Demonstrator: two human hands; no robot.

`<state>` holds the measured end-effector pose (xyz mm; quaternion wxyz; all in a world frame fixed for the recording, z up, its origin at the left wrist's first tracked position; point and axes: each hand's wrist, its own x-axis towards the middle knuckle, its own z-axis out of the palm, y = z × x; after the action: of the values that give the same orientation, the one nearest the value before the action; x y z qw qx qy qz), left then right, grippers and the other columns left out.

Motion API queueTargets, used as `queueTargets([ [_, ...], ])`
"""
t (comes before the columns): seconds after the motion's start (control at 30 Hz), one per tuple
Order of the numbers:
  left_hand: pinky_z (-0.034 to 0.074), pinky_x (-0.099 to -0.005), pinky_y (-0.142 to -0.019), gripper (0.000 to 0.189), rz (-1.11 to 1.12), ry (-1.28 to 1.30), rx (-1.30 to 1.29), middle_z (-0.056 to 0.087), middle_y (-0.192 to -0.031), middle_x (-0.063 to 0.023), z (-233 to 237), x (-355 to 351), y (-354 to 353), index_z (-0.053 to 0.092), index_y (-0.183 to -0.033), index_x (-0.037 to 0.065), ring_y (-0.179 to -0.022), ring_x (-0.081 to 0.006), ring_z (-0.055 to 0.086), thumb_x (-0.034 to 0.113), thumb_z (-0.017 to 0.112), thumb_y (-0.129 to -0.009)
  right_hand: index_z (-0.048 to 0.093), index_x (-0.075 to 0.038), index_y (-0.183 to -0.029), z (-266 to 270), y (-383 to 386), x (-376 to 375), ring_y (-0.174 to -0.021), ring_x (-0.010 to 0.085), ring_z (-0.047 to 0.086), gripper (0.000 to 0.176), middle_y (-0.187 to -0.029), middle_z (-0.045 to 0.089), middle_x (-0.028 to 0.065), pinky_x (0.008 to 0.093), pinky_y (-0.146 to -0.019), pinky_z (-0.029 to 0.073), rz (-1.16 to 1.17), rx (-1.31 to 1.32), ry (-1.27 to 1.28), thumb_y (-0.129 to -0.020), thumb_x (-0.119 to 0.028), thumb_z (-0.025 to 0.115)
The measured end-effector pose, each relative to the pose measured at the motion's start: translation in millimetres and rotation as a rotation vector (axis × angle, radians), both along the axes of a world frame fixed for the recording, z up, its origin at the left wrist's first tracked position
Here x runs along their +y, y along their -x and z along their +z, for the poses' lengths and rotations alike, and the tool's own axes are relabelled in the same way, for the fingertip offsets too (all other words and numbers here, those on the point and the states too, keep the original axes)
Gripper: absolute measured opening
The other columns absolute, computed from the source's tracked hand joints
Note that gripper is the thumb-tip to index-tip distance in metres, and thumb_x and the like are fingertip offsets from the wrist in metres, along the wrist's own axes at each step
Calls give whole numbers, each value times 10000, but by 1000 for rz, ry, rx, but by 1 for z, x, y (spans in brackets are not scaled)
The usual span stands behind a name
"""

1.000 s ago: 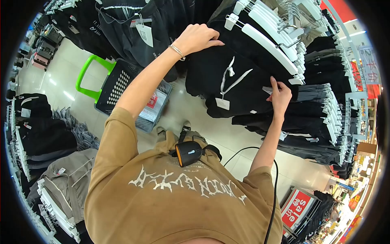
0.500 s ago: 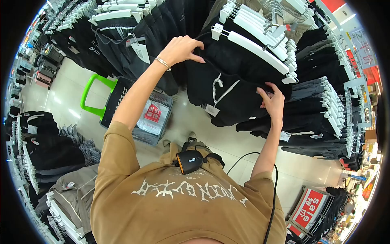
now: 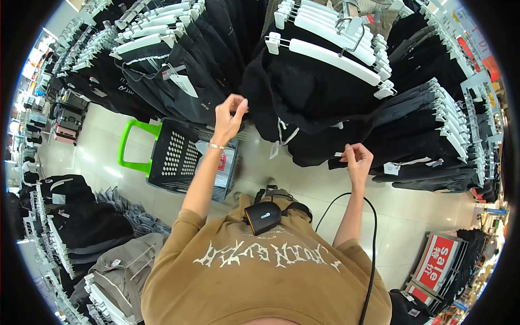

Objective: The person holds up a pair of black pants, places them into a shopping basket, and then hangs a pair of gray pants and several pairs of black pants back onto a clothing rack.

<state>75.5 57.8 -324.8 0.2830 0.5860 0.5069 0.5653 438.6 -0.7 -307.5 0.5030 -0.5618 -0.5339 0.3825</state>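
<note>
A pair of black drawstring pants point(image 3: 319, 81) hangs from a white clip hanger point(image 3: 330, 60) at the front of a rack. Beside the left edge of these pants, my left hand point(image 3: 230, 116) is loosely curled, thumb apart, with nothing in it. My right hand point(image 3: 357, 162) pinches the lower right edge of the black cloth, where a small white label point(image 3: 338, 154) shows by the fingertips. The white drawstring point(image 3: 291, 134) and a paper tag point(image 3: 274, 150) dangle at the front. Part of the waist is folded down over the legs.
A dark shopping basket with a green handle point(image 3: 123, 142) stands on the floor to the left, holding a plastic-wrapped package point(image 3: 223, 162). More dark pants point(image 3: 428, 130) hang close on the right. A red sale sign point(image 3: 436, 262) stands lower right. A black cable point(image 3: 374, 238) crosses my right side.
My left hand has come off the waist of the pants and dropped down and left. My right hand has moved lower, to the cloth's edge. The waist hangs in a different fold.
</note>
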Motion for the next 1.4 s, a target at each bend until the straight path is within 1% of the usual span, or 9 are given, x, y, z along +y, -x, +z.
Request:
queueTargets([
  [0.47, 480, -268, -736, 391, 204, 425, -110, 663, -772, -78, -103, -139, 29, 613, -859, -32, -756, -135, 628, 334, 520, -959, 612, 16, -773, -37, 39, 4, -618, 79, 596, 140, -677, 625, 33, 220, -592, 495, 328, 94, 211, -855, -86, 661],
  [0.6, 500, -298, -727, 453, 281, 604, -119, 678, -771, -118, -153, -211, 37, 626, -878, -53, -748, -175, 656, 379, 509, -951, 643, 28, -836, -66, 50, 10, -678, 78, 610, 85, -735, 652, 39, 220, -647, 500, 569, -4, 330, -824, -51, 670],
  [0.67, 513, -322, -726, 515, 358, 707, -91, 681, -770, -159, -169, -250, 41, 629, -897, -74, -752, -206, 677, 423, 500, -945, 642, 38, -837, -83, 63, 10, -683, 80, 615, 100, -741, 659, 43, 219, -642, 496, 684, -34, 362, -824, -56, 673],
  [0.73, 507, -306, -709, 529, 463, 799, -164, 684, -785, -132, -179, -289, 44, 638, -895, -54, -748, -186, 667, 454, 499, -942, 644, 46, -837, -88, 87, 7, -662, 86, 620, 103, -728, 663, 54, 227, -619, 499, 758, -75, 398, -822, -53, 671],
  [0.87, 496, -290, -687, 539, 676, 846, -370, 682, -802, -97, -180, -348, 50, 649, -884, -23, -741, -163, 652, 490, 492, -940, 656, 54, -835, -79, 136, -1, -538, 78, 601, 172, -549, 615, 67, 235, -477, 449, 866, -260, 532, -835, -117, 675],
  [1.0, 484, -277, -683, 552, 789, 877, -459, 673, -812, -76, -199, -390, 79, 641, -892, 4, -741, -153, 640, 529, 475, -938, 612, 44, -689, -80, 182, -12, -444, 69, 486, 324, -440, 499, 68, 270, -416, 353, 891, -368, 423, -867, -222, 665],
  [1.1, 484, -276, -684, 568, 845, 856, -549, 670, -823, -89, -212, -414, 114, 631, -918, 0, -744, -157, 641, 543, 464, -938, 355, 8, -528, -99, 207, -26, -490, 120, 211, 597, -508, 223, 24, 367, -432, 188, 814, -324, 215, -904, -378, 612],
  [1.3, 506, -277, -589, 613, 936, 845, -785, 677, -861, -105, -257, -457, 213, 612, -982, 1, -727, -197, 650, 588, 446, -925, 407, 17, -528, -97, 276, -74, -488, 89, 272, 555, -479, 284, 33, 335, -427, 229, 658, -380, 229, -864, -346, 658],
  [1.4, 520, -329, -678, 661, 917, 993, -926, 671, -980, -137, -291, -484, 263, 588, -1088, 12, -815, -230, 649, 622, 398, -919, 531, 40, -608, -91, 316, -103, -483, 90, 385, 422, -475, 437, 53, 310, -447, 322, 563, -366, 273, -828, -282, 691],
])
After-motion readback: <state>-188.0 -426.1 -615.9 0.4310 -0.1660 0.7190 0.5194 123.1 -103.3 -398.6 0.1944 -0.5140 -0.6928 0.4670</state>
